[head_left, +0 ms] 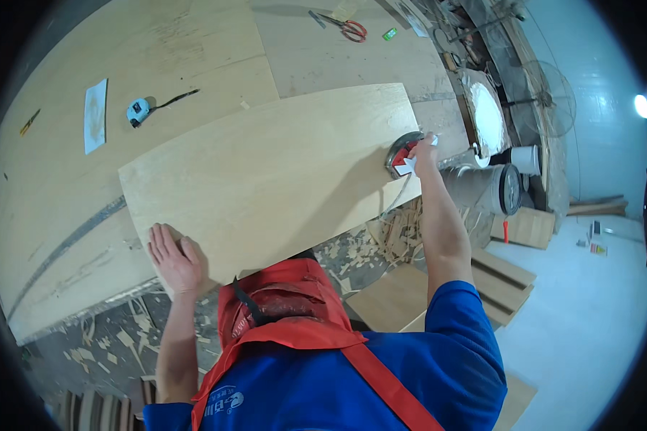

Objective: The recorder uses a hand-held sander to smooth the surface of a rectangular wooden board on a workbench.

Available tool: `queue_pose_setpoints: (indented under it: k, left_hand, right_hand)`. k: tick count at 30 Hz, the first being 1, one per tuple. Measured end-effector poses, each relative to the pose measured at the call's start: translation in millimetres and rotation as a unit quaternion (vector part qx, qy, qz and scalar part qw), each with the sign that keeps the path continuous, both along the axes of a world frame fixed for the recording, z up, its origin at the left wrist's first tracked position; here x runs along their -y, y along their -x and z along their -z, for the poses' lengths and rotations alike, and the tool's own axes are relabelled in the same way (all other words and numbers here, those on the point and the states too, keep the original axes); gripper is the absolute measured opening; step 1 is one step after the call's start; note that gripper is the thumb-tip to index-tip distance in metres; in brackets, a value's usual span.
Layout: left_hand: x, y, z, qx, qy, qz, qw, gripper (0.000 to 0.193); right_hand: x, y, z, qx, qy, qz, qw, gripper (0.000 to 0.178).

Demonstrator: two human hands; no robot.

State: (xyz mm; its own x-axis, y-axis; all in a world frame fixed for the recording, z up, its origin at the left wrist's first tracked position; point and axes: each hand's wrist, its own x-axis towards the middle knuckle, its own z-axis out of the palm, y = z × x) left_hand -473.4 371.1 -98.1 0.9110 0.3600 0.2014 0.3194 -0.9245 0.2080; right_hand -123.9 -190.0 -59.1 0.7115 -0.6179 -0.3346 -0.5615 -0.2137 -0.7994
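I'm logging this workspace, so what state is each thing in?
Left hand: open, palm down on the board
Right hand: closed around the iron
Iron: held; on or off unclear
Board: lying flat
Tape measure: set down, unheld
White sheet: lying flat, brown-stained
Scissors: set down, unheld
Fan: motion unclear

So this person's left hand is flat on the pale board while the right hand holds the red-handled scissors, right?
Not quite: the head view shows the right hand gripping a red-and-grey tool; the scissors lie farther back on the table. The left hand is flat on the pale board.
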Motion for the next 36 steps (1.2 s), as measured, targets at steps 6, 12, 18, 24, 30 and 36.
queue_pose_setpoints:
  k: [6, 12, 18, 24, 30, 36]
  left_hand:
    - [-9, -13, -1, 0.033, 0.085, 0.062, 0.994, 0.052]
    - [-62, -7, 20, 0.092, 0.267, 0.07, 0.957, 0.053]
    - [-45, -14, 31, 0.041, 0.066, 0.113, 0.991, 0.053]
    - [-38, -12, 21, 0.012, -0.034, 0.09, 0.995, 0.054]
    - [-40, -17, 28, 0.022, -0.05, 0.114, 0.992, 0.055]
    - [-39, -15, 43, 0.05, -0.059, 0.131, 0.988, 0.058]
  right_hand:
    - [-107, 98, 42, -0.064, 0.208, -0.188, 0.958, 0.074]
    - [-346, 236, -27, -0.075, 0.116, -0.563, 0.815, 0.048]
    - [-321, 273, -59, -0.116, 0.057, -0.678, 0.724, 0.051]
    - [-135, 241, -37, -0.048, 0.059, -0.489, 0.869, 0.044]
    - [75, 141, -13, -0.059, 0.102, -0.108, 0.987, 0.076]
    - [91, 140, -6, -0.076, 0.056, 0.02, 0.995, 0.073]
